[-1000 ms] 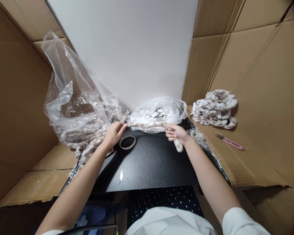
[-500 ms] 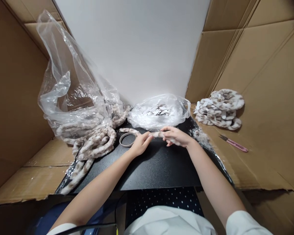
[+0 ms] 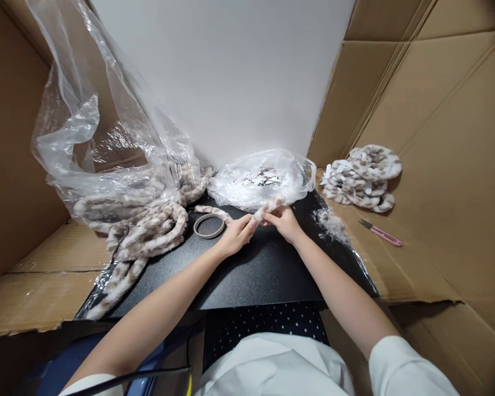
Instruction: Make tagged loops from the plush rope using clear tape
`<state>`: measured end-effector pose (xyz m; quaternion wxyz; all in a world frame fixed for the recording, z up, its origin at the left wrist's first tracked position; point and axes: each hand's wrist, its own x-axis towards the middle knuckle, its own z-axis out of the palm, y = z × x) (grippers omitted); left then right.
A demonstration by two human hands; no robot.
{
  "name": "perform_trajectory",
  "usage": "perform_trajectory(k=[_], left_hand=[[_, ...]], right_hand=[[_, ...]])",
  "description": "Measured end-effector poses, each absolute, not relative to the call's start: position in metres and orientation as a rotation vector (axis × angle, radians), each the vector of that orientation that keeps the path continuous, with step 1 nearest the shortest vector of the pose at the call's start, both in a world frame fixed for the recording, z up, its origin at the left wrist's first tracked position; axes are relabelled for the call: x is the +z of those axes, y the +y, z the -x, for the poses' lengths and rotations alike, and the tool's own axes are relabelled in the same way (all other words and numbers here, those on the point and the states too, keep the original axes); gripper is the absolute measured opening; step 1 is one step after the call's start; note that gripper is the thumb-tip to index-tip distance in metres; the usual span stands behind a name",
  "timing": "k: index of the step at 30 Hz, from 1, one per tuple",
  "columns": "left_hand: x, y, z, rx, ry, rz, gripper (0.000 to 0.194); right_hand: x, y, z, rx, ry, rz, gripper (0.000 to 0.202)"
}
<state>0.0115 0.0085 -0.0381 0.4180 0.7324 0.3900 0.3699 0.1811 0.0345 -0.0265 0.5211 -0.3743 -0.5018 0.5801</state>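
left hand [image 3: 237, 236], right hand [image 3: 285, 222]: both grips closed, pinching fuzzy strip [image 3: 269, 207] over dark surface [image 3: 256, 278]; further handling likely calls for firm pinches.

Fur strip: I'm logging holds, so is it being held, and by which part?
Yes, the left hand and right hand hold the fur strip close together, away from its end beside the ring.

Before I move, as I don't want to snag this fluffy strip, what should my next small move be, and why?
I'd probably raise the left hand slightly: it and the right hand pinch the fluffy strip close together, while a trailing end appears to lie right beside the ring.
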Motion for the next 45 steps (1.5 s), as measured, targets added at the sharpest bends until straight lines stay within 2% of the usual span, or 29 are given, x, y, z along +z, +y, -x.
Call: perform_trajectory(k=[10,17,25,34,41,45], left_hand=[[-0.04,0.009,-0.014,0.984,1.021,-1.673,0.042],[-0.037,0.009,-0.013,0.996,1.11,-1.805,0.035],[-0.033,0.005,-0.014,0.967,1.112,-1.814,0.039],[-0.037,0.007,-0.022,0.974,0.977,-1.512,0.019],[-0.044,0.008,-0.016,1.053,1.055,-1.652,0.044],[-0.04,0.006,-0.018,1.031,1.08,-1.772,0.043]], right_hand=[[-0.036,0.028,-0.172,1.407,-1.201,0.908,0.04],[-0.033,0.032,-0.178,1.115,-1.169,0.895,0.034],[-0.03,0.027,-0.18,1.106,-1.295,0.849,0.03],[-0.033,0.022,-0.175,1.025,-1.394,0.935,0.021],[-0.025,0.021,-0.179,1.069,-1.307,0.882,0.028],[-0.024,0.022,-0.182,1.041,-1.333,0.879,0.035]])
